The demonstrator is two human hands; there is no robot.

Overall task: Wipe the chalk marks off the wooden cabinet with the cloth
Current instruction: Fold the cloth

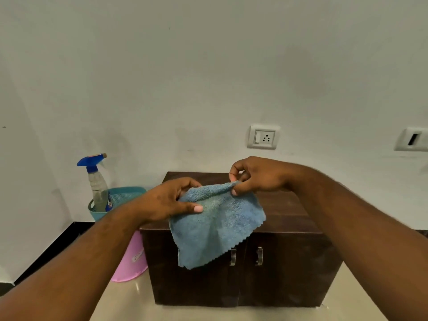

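Observation:
A small dark wooden cabinet (284, 262) with two doors and metal handles stands on the pale floor against the wall. Above its top I hold a blue terry cloth (215, 225) with both hands. My left hand (166, 200) grips the cloth's upper left edge, thumb on top. My right hand (254, 177) pinches the upper right corner between thumb and fingers. The cloth hangs down over the cabinet's front edge and covers part of the left door. No chalk marks are plain on the visible wood.
A spray bottle (98, 181) with a blue trigger stands in a teal basket (115, 200) left of the cabinet. A pink tub (132, 260) sits below it. A wall socket (262, 137) is behind the cabinet.

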